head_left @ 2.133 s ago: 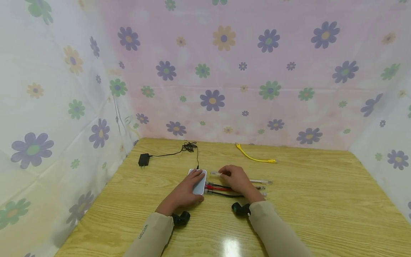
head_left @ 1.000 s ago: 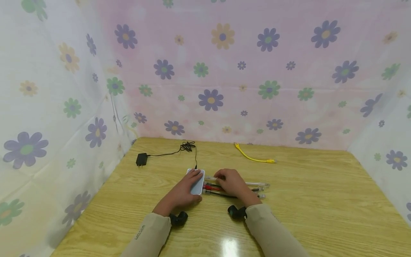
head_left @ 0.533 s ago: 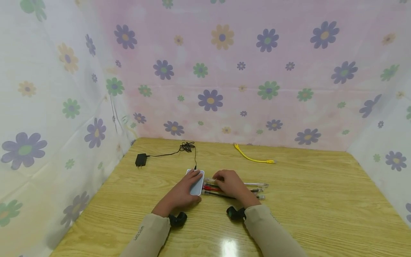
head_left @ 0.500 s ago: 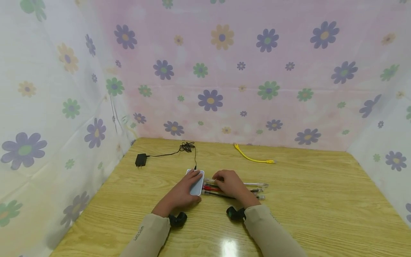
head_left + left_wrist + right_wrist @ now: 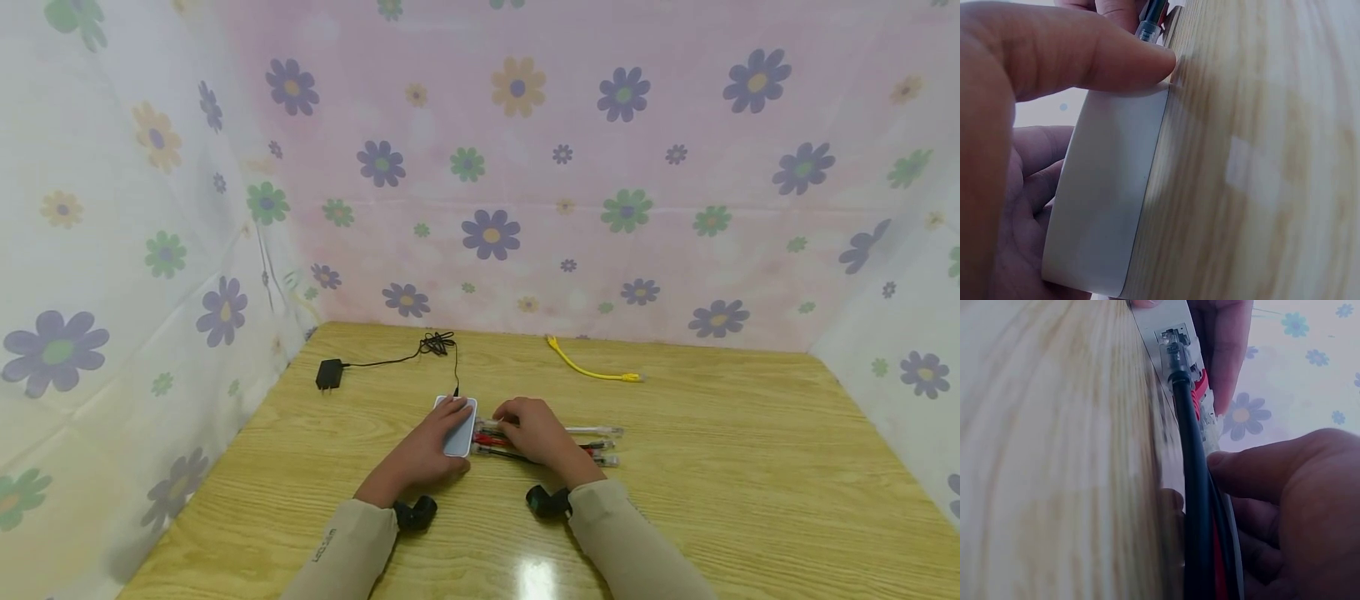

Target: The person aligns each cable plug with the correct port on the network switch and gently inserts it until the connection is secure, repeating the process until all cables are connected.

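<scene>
My left hand (image 5: 420,450) holds a small white network switch (image 5: 460,437), fingers across its top and thumb on its near side wall. With thumb and fingers, my right hand (image 5: 542,435) pinches a white Ethernet cable (image 5: 594,431) near its clear plug, at the switch's right side. In the right wrist view a black cable's plug (image 5: 1175,356) sits in the port nearest the table edge. Beyond it run a red cable (image 5: 1200,394) and another black one. Whether the white plug is fully seated cannot be seen behind the other cables.
A yellow Ethernet cable (image 5: 585,368) lies at the back of the wooden table (image 5: 750,467). At the back left lies a black power adapter (image 5: 329,374); its cord (image 5: 437,343) is bundled and runs to the switch's far end. Flowered cloth (image 5: 491,167) hangs around the table.
My right hand has moved left and toward me, bringing the white cable's plug from apart behind the other cables to the switch's side. My left hand keeps its hold on the switch.
</scene>
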`<move>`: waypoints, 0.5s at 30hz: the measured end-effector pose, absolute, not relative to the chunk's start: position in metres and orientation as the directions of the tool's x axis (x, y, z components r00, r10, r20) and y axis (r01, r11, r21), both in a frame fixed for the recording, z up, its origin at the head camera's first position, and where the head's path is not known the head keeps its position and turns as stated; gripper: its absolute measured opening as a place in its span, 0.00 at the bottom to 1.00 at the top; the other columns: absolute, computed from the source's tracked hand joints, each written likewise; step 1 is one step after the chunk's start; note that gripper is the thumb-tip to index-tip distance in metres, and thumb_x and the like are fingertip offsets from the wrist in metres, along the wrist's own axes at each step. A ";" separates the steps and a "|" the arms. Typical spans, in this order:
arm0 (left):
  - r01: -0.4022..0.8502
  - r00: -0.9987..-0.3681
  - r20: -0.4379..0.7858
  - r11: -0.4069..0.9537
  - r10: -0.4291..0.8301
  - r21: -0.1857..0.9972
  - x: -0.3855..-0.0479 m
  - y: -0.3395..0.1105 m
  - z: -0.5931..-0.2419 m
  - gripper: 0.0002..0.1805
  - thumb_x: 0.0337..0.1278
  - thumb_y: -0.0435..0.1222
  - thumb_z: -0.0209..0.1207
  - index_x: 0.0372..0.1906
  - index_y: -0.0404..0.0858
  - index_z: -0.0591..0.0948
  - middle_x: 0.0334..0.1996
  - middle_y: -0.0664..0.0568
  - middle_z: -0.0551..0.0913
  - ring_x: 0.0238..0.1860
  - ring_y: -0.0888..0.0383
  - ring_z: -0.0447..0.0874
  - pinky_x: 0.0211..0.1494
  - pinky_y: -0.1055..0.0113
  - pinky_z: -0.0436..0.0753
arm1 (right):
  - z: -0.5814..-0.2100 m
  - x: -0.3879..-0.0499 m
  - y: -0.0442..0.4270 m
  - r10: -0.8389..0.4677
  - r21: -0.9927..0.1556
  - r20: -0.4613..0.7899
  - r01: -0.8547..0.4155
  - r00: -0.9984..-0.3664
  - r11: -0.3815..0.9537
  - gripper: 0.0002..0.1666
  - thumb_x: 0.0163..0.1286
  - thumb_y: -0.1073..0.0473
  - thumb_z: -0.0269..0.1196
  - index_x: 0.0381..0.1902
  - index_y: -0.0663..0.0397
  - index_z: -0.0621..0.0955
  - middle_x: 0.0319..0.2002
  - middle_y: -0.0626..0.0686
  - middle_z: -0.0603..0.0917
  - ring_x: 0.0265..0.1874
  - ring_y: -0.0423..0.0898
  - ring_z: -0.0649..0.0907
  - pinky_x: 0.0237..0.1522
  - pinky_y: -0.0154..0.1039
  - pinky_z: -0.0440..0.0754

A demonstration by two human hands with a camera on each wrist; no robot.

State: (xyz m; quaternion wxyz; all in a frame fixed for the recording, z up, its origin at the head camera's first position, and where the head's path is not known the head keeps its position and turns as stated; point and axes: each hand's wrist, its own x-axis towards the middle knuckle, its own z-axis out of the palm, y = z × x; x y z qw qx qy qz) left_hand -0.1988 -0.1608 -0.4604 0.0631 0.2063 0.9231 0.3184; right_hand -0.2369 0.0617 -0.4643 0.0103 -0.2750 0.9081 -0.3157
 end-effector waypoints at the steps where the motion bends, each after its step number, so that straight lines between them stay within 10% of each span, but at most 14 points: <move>1: 0.341 -0.907 0.015 0.712 0.421 0.614 -0.199 -0.161 -0.460 0.46 0.48 0.37 0.66 0.75 0.41 0.61 0.77 0.47 0.54 0.78 0.42 0.42 0.66 0.42 0.66 | -0.464 -0.237 0.062 -0.508 -0.576 0.159 -0.497 -0.847 0.649 0.09 0.70 0.59 0.60 0.44 0.50 0.85 0.41 0.50 0.86 0.39 0.45 0.84 0.42 0.43 0.81; 15: 0.334 -0.909 0.014 0.707 0.417 0.623 -0.200 -0.161 -0.463 0.46 0.46 0.37 0.66 0.75 0.42 0.62 0.76 0.48 0.55 0.78 0.44 0.42 0.66 0.44 0.66 | -0.463 -0.235 0.059 -0.521 -0.570 0.155 -0.507 -0.839 0.647 0.08 0.70 0.62 0.59 0.43 0.51 0.84 0.39 0.50 0.84 0.35 0.44 0.83 0.39 0.41 0.80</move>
